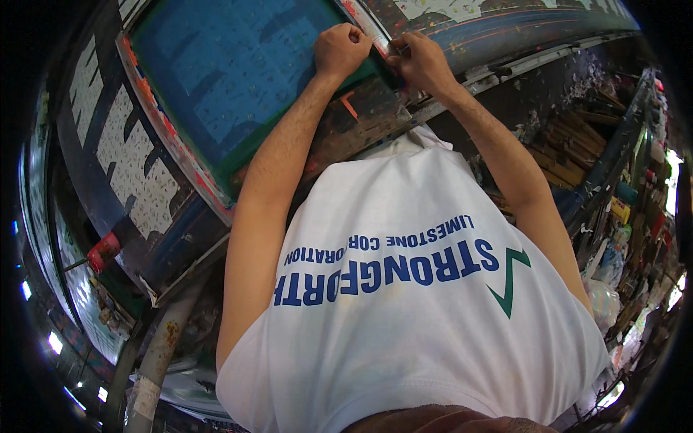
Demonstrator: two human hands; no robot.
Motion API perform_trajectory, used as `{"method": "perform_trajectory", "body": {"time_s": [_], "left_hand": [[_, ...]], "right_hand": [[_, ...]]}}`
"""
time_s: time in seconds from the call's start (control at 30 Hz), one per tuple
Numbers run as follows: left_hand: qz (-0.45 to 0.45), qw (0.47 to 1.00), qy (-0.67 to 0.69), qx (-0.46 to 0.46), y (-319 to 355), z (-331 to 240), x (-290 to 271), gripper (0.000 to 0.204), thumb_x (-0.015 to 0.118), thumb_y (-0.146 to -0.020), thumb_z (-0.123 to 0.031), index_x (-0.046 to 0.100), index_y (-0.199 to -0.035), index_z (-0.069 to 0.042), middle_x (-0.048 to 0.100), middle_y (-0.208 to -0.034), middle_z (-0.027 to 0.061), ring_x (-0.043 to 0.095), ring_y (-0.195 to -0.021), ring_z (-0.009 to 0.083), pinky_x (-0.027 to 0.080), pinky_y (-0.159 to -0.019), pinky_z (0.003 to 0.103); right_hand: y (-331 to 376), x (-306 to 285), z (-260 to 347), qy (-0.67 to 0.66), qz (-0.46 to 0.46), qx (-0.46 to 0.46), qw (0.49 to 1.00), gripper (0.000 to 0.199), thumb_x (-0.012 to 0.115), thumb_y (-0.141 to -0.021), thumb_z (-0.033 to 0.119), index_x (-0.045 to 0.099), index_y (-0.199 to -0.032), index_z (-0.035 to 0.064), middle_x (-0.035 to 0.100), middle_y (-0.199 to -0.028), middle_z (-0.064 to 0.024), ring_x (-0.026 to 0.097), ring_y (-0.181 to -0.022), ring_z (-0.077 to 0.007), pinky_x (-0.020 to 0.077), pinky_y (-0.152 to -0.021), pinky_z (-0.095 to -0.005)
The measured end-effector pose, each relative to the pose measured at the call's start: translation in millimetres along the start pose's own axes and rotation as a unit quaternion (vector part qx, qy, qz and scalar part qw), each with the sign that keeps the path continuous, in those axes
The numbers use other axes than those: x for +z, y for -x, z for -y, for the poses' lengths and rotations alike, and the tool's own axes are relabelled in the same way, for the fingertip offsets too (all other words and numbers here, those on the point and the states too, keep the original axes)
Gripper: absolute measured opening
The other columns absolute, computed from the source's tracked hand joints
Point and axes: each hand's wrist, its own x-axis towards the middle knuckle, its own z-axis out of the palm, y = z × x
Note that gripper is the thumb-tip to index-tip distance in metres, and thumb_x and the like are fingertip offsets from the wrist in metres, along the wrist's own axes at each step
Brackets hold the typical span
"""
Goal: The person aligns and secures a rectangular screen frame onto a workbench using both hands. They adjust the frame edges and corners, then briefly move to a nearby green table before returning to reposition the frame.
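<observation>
A screen-printing frame [180, 144] with a blue mesh [242, 58] and a paint-smeared rim lies at the upper left of the head view. Over its right-hand edge my left hand [341, 52] is closed, fingers curled like a fist; what it holds, if anything, is hidden. Just to its right, my right hand [424, 63] pinches at the frame's near right corner, its fingertips bent in. Whatever lies between those fingertips is too small and dark to name. A narrow gap separates the two hands.
Patterned pale sheets [137, 159] lie on the dark table left of the frame. A red roller-shaped thing [105, 252] sticks out at the table's left edge. A rusty pipe [162, 346] stands below. Stacked wooden pieces [570, 148] and cluttered shelves fill the right side.
</observation>
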Motion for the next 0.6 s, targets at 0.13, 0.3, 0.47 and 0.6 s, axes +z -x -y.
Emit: {"method": "perform_trajectory", "body": {"time_s": [0.13,0.3,0.47,0.6], "left_hand": [[0.007,1.000,-0.011,-0.002,-6.4,0.7,0.2,0.023,0.075,-0.082,-0.029,0.076,-0.082,-0.006,0.075,-0.076,0.0082,0.072,-0.068,0.0245,0.058,-0.066,0.038],[0.017,1.000,-0.020,-0.003,-6.5,0.4,-2.5,0.023,0.075,-0.082,-0.029,0.076,-0.082,-0.007,0.074,-0.076,0.0083,0.072,-0.070,0.0256,0.058,-0.068,0.039],[0.017,1.000,-0.017,-0.007,-5.1,-3.8,-4.5,0.019,0.076,-0.080,-0.026,0.073,-0.075,-0.008,0.074,-0.078,0.0096,0.073,-0.074,0.0309,0.059,-0.070,0.043],[0.011,1.000,-0.022,0.012,-3.1,-4.0,-6.1,0.018,0.074,-0.082,-0.024,0.074,-0.079,-0.006,0.074,-0.079,0.0104,0.073,-0.072,0.0295,0.058,-0.069,0.041]], "right_hand": [[-4.8,0.1,-0.7,-0.026,-0.011,0.013,1.000,0.035,0.087,-0.082,0.016,0.073,-0.110,0.0009,0.070,-0.108,-0.0173,0.068,-0.104,-0.0396,0.0556,-0.089,-0.0476],[-7.2,2.6,-5.5,-0.026,0.002,0.025,0.999,0.036,0.087,-0.083,0.017,0.073,-0.112,0.0010,0.070,-0.107,-0.0167,0.069,-0.104,-0.0389,0.0556,-0.089,-0.0477],[-6.9,3.9,-6.8,-0.017,0.006,0.027,0.999,0.036,0.086,-0.084,0.019,0.073,-0.113,0.0013,0.070,-0.107,-0.0164,0.069,-0.104,-0.0382,0.0555,-0.089,-0.0475],[-6.7,2.9,-5.6,-0.018,0.007,0.026,0.999,0.036,0.086,-0.085,0.019,0.073,-0.113,0.0015,0.070,-0.107,-0.0163,0.069,-0.105,-0.0378,0.0556,-0.089,-0.0473]]}}
